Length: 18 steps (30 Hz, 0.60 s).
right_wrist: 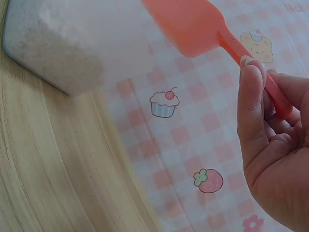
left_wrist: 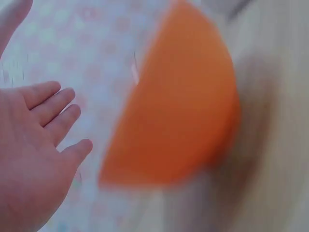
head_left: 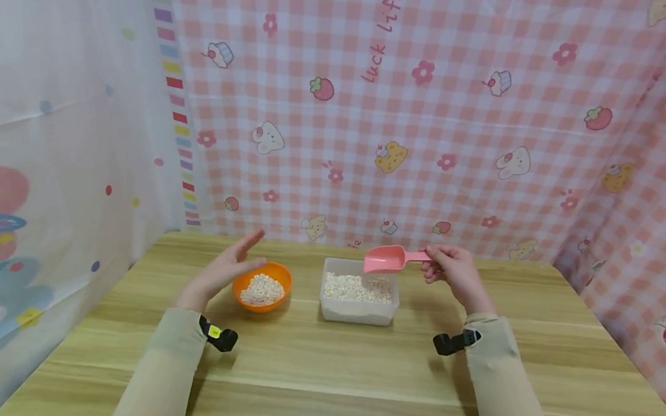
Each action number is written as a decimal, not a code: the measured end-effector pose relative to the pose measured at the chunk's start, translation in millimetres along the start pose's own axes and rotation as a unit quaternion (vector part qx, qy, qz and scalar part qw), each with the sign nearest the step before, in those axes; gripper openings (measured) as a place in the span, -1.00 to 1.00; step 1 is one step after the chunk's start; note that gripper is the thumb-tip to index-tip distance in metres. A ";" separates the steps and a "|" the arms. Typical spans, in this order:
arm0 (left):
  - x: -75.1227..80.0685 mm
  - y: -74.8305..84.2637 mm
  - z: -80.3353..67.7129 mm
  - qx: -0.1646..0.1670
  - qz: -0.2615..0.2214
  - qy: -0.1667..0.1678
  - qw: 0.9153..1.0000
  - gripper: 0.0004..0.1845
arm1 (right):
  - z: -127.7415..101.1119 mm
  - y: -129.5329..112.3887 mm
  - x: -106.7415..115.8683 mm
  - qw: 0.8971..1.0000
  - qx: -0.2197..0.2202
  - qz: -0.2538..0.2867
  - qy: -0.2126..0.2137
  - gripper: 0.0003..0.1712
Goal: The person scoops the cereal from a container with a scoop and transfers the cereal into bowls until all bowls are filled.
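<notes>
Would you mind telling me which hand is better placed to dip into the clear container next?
Probably the right hand: it grips the pink scoop just above the clear container. The left hand is open beside the orange bowl.

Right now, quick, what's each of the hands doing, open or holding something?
Left hand: open, fingers straight, beside the orange bowl, holding nothing.
Right hand: gripping the pink scoop by its handle, above the clear container.

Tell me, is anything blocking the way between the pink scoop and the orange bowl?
Nothing visible does. The pink scoop hangs over the clear box; the orange bowl sits beside it, with the left hand open at its far side.
</notes>
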<state>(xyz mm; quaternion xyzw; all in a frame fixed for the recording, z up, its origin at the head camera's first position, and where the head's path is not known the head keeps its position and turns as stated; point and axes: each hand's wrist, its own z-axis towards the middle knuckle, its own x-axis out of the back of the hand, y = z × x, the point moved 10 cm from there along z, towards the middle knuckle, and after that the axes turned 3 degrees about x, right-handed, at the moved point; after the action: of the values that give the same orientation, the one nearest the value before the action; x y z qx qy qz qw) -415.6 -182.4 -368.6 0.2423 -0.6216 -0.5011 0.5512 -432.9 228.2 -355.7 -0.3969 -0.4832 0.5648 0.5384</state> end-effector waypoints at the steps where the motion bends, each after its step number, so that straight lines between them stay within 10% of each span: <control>1: -5.4 7.5 3.5 -0.003 0.003 -0.001 1.000 -0.17 | -0.3 0.7 1.3 1.000 -0.001 0.002 0.003 -0.60; 11: -94.1 52.6 30.7 -0.025 0.003 -0.086 0.996 -0.01 | -2.3 12.8 -4.1 1.000 -0.021 0.005 -0.010 -0.60; 18: -138.3 61.1 45.8 -0.034 0.086 -0.120 0.988 0.20 | -0.8 6.8 -2.1 1.000 -0.015 -0.004 -0.011 -0.59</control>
<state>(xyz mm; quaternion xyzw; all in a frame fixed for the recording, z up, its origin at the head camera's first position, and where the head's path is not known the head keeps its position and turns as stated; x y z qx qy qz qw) -404.7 -24.8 -370.4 0.1068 -0.6842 -0.4982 0.5217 -433.4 226.5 -362.6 -0.3967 -0.4991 0.5602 0.5289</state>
